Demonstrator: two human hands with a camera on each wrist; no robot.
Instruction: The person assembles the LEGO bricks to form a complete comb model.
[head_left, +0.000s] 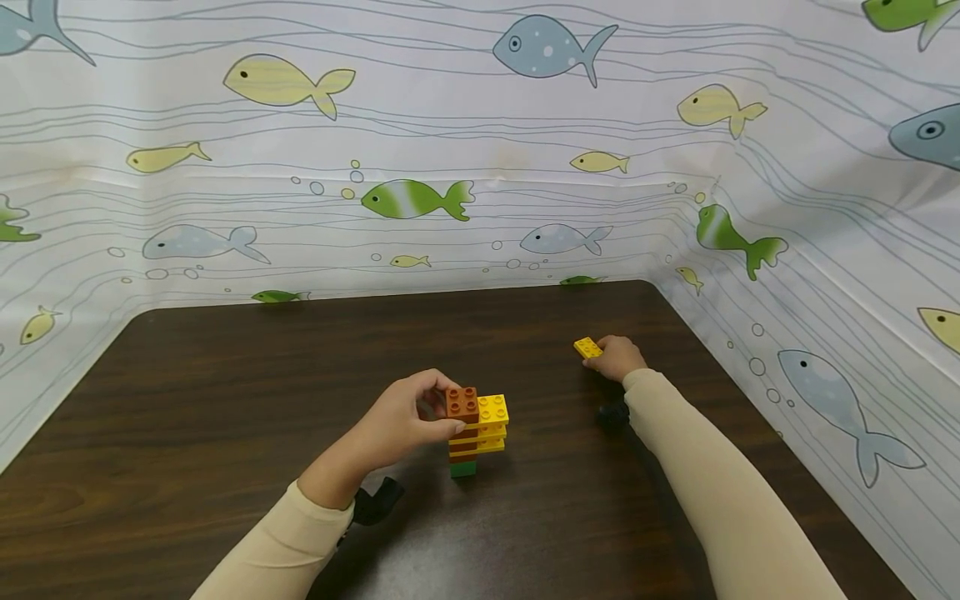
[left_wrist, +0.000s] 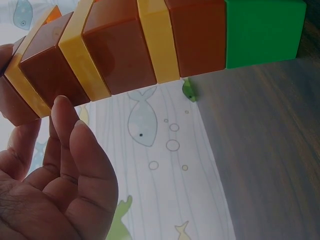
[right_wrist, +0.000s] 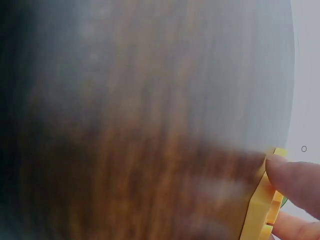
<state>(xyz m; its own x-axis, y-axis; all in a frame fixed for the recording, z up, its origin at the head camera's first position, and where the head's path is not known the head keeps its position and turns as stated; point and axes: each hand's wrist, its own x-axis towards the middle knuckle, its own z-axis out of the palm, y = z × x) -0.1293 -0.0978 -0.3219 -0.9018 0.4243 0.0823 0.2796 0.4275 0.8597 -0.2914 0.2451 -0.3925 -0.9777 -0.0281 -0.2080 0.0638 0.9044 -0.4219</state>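
A tower of toy building bricks (head_left: pixel 462 403) stands upright on the dark table, in front of me. Its lowest brick is green (left_wrist: pixel 265 34), with brown bricks and thin yellow plates (head_left: pixel 492 408) alternating above it. In the head view the yellow plates stick out to the right, one over another, and a brown brick tops the stack. My left hand (head_left: pixel 397 421) holds the tower near its top between thumb and fingers. Farther back and to the right, my right hand (head_left: pixel 619 358) pinches a separate flat yellow plate with studs (head_left: pixel 587 347), its thumb on the edge (right_wrist: pixel 257 212).
A dark wooden table (head_left: pixel 225 400) carries the tower. Behind it and along the right side hangs a white sheet printed with fish (head_left: pixel 420 125), meeting the table's edges. A black wrist device (head_left: pixel 378 500) sits under the left wrist.
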